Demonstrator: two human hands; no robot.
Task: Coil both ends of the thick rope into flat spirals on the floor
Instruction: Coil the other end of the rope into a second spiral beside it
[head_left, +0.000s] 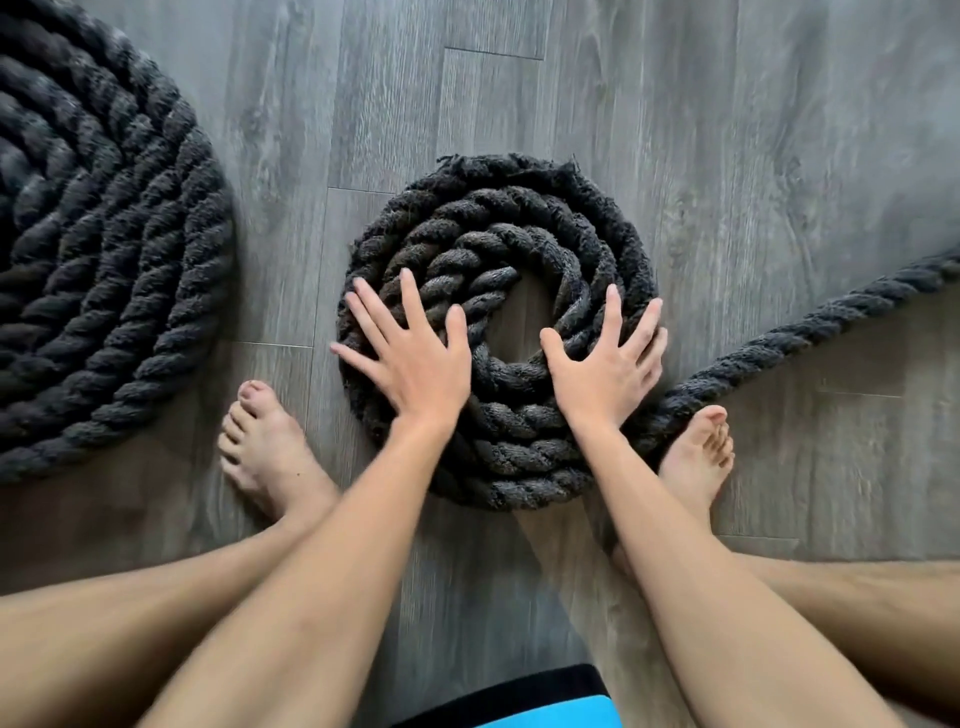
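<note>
A thick black twisted rope lies on the grey wood floor. A small flat spiral (498, 218) of about three turns sits in the middle, with a bare gap at its centre. My left hand (410, 353) presses flat on the spiral's left side, fingers spread. My right hand (608, 358) lies flat on its right side, fingers straight and spread. The loose rope tail (810, 327) leaves the spiral's lower right and runs off to the right edge. A much larger flat spiral (104, 249) fills the left of the view.
My bare left foot (265, 447) stands between the two spirals. My right foot (696, 457) touches the rope tail where it leaves the small spiral. Grey plank floor (727, 130) stretches beyond and to the right.
</note>
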